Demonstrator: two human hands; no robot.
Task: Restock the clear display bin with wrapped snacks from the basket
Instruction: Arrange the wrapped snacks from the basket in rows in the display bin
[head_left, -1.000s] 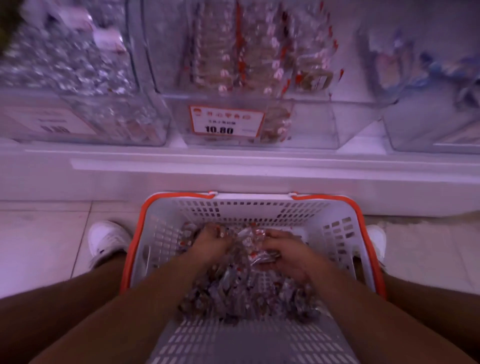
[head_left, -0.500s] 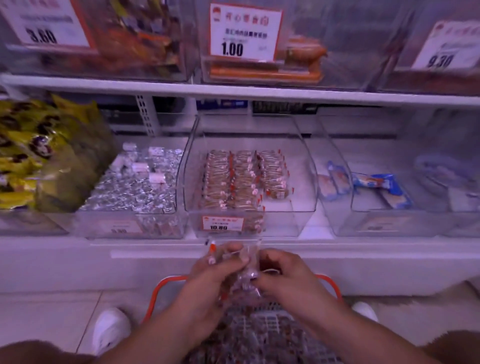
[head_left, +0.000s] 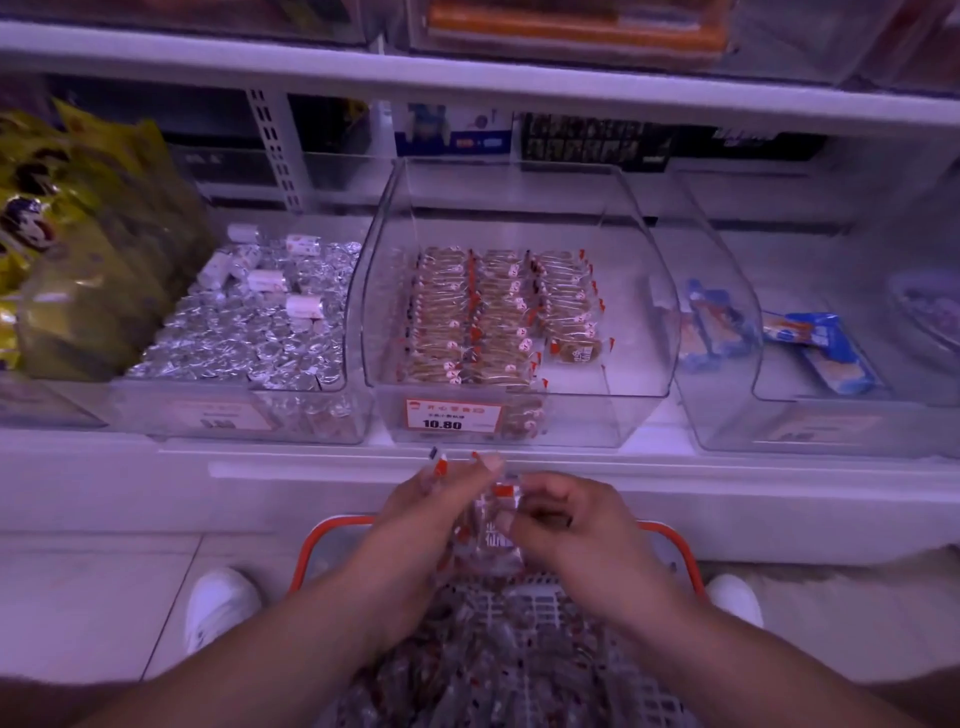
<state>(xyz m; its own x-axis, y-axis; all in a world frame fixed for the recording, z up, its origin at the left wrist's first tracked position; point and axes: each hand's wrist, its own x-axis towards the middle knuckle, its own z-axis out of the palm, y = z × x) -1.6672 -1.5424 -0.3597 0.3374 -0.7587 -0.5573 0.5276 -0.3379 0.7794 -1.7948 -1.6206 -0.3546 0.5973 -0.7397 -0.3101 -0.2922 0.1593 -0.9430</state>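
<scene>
A clear display bin (head_left: 644, 291) sits on the low shelf, centre, with three rows of wrapped snacks (head_left: 483, 317) on its left side and bare floor on its right. A price tag (head_left: 453, 417) reads 10.80 on its front. Below it, above the orange-rimmed white basket (head_left: 670, 535), my left hand (head_left: 421, 514) and my right hand (head_left: 566, 525) together hold a bunch of clear-wrapped snacks (head_left: 488, 530) between them. More wrapped snacks (head_left: 488, 654) lie in the basket.
A bin of silver-foil sweets (head_left: 249, 332) stands to the left, yellow bags (head_left: 67, 234) beyond it. Bins with blue packets (head_left: 810, 343) stand to the right. An upper shelf edge (head_left: 467, 67) overhangs. My white shoes (head_left: 218, 608) flank the basket on the tiled floor.
Both hands came up out of the basket holding a bunch of snacks. My view tilted up from the basket to the shelf, and the hands now hover just below the bin's front.
</scene>
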